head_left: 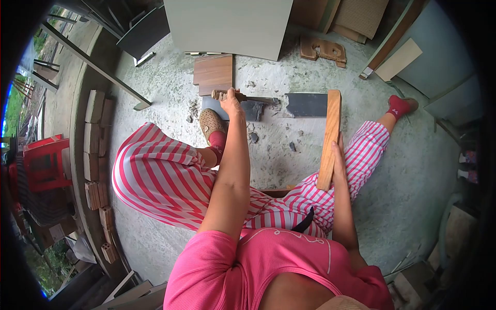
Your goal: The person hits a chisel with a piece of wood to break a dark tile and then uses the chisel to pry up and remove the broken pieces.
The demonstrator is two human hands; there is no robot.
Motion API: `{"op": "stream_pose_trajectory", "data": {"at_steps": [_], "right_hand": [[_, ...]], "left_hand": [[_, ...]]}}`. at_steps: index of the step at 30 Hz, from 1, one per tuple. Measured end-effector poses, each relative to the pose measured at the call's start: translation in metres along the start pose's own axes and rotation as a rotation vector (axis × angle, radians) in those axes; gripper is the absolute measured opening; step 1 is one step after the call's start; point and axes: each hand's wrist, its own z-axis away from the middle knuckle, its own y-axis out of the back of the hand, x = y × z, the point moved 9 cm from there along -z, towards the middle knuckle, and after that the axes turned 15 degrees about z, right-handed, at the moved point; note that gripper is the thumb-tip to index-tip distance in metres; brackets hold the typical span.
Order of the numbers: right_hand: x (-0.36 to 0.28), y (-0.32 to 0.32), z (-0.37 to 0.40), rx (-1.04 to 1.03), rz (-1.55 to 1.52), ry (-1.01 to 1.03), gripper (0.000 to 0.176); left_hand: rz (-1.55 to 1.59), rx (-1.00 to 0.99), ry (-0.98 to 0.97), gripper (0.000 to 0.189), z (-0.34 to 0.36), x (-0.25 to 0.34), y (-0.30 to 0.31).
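Note:
My left hand (232, 103) is closed around the wooden handle of a tool with a narrow dark metal blade (261, 99), which points right. The blade lies over a dark grey board (253, 110) with a ragged broken end. Across a gap lies a second dark board piece (307, 105), its left end also jagged. My right hand (338, 161) grips the edge of a thick wooden plank (328, 142), whose far end reaches the second piece's right end. My left foot, in a tan clog (211, 125), rests at the first board's left part.
Broken dark chips (253, 137) are scattered on the concrete floor (279, 155). A brown wood-grain panel (214, 73) lies beyond the boards, before a large pale panel (227, 28). A cut-out wooden piece (323, 50) is at the back right. Bricks (93, 142) line the left side.

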Motion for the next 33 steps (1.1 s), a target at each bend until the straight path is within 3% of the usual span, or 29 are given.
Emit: {"op": "stream_pose_trajectory", "data": {"at_steps": [2, 4, 5, 7, 9, 11, 13, 16, 19, 21, 27, 29, 33], "right_hand": [[0.012, -0.002, -0.005, -0.009, -0.081, -0.087, 0.080], [0.013, -0.002, -0.005, -0.018, -0.112, -0.139, 0.080], [0.013, -0.003, -0.005, -0.025, -0.141, -0.190, 0.080], [0.033, -0.003, -0.015, 0.012, -0.150, -0.199, 0.079], [0.054, 0.000, -0.019, 0.051, -0.159, -0.225, 0.077], [0.071, -0.007, -0.021, -0.018, -0.188, -0.314, 0.076], [0.081, -0.007, -0.026, -0.005, -0.158, -0.303, 0.076], [0.088, -0.003, -0.037, 0.019, -0.116, -0.247, 0.076], [0.087, -0.004, -0.036, 0.016, -0.103, -0.232, 0.077], [0.085, -0.004, -0.032, 0.013, -0.099, -0.256, 0.078], [0.077, -0.004, -0.030, 0.007, -0.139, -0.262, 0.079], [0.050, -0.016, -0.020, -0.123, -0.162, -0.259, 0.089], [0.057, -0.014, -0.021, -0.094, -0.118, -0.271, 0.091]], "left_hand": [[0.039, 0.039, -0.006, 0.018, -0.004, -0.002, 0.011], [0.089, 0.350, 0.198, 0.013, -0.001, -0.016, 0.040], [0.092, 0.348, 0.197, 0.013, 0.003, -0.014, 0.040], [0.135, 0.636, 0.242, 0.011, 0.031, -0.012, 0.062], [0.125, 0.578, 0.205, 0.011, 0.032, -0.011, 0.051], [-0.037, 0.222, 0.057, 0.020, 0.004, -0.003, 0.015], [-0.024, 0.024, -0.145, 0.016, 0.020, 0.022, -0.041], [-0.179, -0.170, -0.159, 0.021, 0.040, 0.030, -0.091], [-0.302, -0.229, -0.170, 0.025, 0.056, 0.028, -0.107], [-0.558, -0.277, -0.263, 0.024, 0.063, 0.023, -0.111], [-0.574, -0.329, -0.281, 0.025, 0.081, 0.026, -0.123], [-0.574, -0.343, -0.283, 0.025, 0.084, 0.025, -0.123], [-0.621, -0.398, -0.278, 0.027, 0.087, 0.017, -0.125]]}}
